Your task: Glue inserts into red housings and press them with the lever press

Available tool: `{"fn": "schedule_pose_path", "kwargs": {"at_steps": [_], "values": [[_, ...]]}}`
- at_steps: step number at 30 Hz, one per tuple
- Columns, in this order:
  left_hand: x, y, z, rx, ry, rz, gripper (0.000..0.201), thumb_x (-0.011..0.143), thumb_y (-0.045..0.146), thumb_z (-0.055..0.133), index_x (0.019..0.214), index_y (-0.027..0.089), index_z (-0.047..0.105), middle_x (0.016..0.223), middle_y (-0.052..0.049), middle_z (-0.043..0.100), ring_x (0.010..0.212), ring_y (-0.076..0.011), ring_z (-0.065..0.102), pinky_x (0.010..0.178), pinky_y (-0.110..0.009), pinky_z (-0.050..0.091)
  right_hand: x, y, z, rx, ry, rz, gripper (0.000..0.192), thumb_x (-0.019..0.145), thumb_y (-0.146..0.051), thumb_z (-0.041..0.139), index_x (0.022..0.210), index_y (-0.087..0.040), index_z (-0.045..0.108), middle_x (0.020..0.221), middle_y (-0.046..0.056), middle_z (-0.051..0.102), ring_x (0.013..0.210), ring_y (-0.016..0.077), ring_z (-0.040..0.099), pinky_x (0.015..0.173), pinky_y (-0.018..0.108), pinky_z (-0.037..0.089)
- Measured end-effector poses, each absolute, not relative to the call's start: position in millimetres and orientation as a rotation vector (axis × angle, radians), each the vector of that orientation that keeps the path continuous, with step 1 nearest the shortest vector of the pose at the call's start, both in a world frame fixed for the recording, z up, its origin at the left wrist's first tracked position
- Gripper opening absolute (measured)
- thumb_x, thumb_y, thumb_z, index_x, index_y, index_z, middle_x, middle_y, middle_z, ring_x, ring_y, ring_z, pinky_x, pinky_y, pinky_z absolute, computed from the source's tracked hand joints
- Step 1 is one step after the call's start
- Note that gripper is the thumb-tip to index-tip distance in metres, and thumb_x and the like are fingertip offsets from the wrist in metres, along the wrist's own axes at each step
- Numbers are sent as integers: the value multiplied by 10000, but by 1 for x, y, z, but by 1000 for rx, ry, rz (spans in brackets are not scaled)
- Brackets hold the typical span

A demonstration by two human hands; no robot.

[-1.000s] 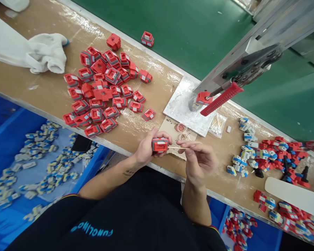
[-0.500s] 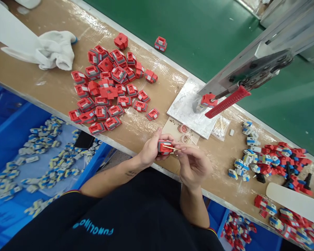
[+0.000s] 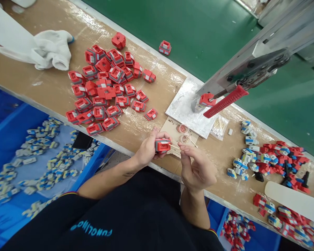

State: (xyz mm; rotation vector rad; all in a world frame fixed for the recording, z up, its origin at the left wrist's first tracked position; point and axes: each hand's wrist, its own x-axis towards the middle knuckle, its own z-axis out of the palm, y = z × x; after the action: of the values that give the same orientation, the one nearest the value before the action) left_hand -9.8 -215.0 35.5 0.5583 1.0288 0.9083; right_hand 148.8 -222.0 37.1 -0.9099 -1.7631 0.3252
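Note:
My left hand point(image 3: 147, 150) is wrapped round a red and grey plastic toy part point(image 3: 162, 146), its hollow side facing up. Between the thumb and fingertips of my right hand point(image 3: 197, 164) is a thin wooden cotton swab point(image 3: 175, 146), its tip close to the toy part's right edge. Just beyond my hands, two small round cups point(image 3: 183, 128) sit on a piece of cardboard point(image 3: 170, 128), one with reddish contents. Another swab point(image 3: 192, 141) leans out of the nearer cup.
Many similar red parts point(image 3: 104, 92) lie heaped on the bench at left, near a white glove point(image 3: 53, 48). A clamp with a red handle point(image 3: 226, 101) stands over a metal plate point(image 3: 183, 104). A bag of swabs point(image 3: 219, 126) and blue-white parts point(image 3: 240, 167) lie at right. Blue bins point(image 3: 94, 164) stand below.
My right hand has moved slightly right, drawing the swab back from the middle of the toy part to its edge. My left hand keeps its hold on the part.

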Motion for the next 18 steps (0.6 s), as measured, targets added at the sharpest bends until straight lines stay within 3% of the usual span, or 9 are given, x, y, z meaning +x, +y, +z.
{"fn": "schedule_pose_path", "kwargs": {"at_steps": [9, 18], "values": [[-9, -217, 30, 592, 1116, 943, 793, 797, 982, 396, 809, 207, 566, 488, 43, 479, 397, -107, 396, 388, -207, 228, 141, -224, 45, -841, -1874, 256, 358, 916, 12, 697, 1196, -210, 722, 955, 41, 848, 914, 214, 845, 785, 327, 726], [-14, -215, 32, 508, 1038, 922, 785, 781, 981, 447, 792, 205, 564, 421, 51, 445, 351, -93, 322, 367, -200, 188, 162, -217, 50, -935, -1770, 320, 316, 939, -53, 686, 1164, -268, 744, 885, 23, 819, 841, 226, 809, 725, 388, 681]]}}
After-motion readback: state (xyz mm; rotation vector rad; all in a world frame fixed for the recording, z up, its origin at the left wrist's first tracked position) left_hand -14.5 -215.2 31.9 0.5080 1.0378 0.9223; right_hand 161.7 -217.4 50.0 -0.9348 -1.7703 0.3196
